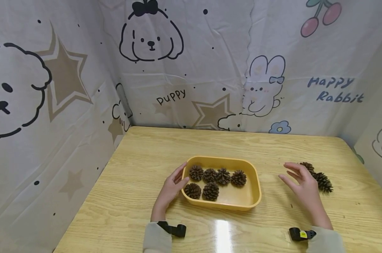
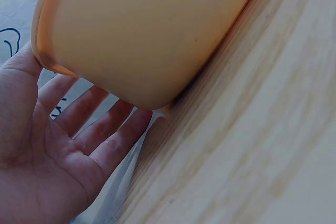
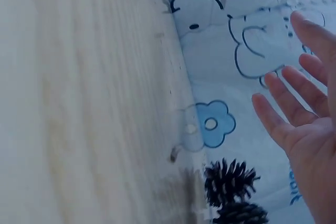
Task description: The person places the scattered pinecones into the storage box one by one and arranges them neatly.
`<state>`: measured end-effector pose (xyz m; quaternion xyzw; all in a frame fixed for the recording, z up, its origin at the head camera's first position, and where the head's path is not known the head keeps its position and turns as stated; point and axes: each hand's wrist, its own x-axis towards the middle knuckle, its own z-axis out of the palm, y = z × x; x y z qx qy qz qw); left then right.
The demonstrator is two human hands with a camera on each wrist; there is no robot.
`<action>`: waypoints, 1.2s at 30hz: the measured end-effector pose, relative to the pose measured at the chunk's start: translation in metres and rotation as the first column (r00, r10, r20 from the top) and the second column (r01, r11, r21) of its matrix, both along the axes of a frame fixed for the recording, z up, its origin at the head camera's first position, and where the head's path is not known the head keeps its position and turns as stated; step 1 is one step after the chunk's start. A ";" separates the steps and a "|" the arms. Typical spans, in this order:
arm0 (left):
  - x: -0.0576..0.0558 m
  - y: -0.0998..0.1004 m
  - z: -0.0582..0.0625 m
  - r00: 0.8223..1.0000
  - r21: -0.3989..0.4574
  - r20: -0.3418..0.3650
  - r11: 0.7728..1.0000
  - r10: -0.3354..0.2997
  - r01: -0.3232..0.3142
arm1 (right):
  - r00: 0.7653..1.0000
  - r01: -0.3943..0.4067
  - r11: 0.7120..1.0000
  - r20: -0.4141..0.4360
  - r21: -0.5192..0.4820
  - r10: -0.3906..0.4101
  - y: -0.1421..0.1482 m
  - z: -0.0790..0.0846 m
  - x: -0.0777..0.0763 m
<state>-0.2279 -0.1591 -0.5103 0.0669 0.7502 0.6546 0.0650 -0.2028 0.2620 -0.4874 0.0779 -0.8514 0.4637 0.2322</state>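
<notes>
A yellow rectangular tray sits on the table with several brown pine cones inside, gathered toward its left. My left hand grips the tray's left end, with the thumb at the rim and the fingers against the outer wall. In the left wrist view, those fingers lie under the rim. My right hand hovers right of the tray, fingers spread and slightly bent, holding nothing. Just beyond it lie dark pine cones, partly hidden by the hand; two show in the right wrist view.
The wood-grain table reaches back to a white cloth printed with cartoon animals. More of this cloth hangs along the left and right sides. Small dark bits lie on the table near the right hand.
</notes>
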 end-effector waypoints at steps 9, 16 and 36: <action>0.000 0.000 -0.002 1.000 0.009 0.007 1.000 -0.001 0.000 | 0.994 0.083 0.996 0.078 -0.014 -0.082 0.027 -0.010 0.001; -0.001 0.000 -0.003 1.000 0.003 0.012 1.000 0.005 -0.005 | 0.977 0.140 0.990 0.164 -0.019 -0.135 0.044 -0.012 0.003; -0.001 -0.001 -0.002 1.000 0.017 0.003 1.000 -0.003 0.003 | 0.909 0.302 0.947 0.268 0.109 -0.321 0.069 -0.014 0.001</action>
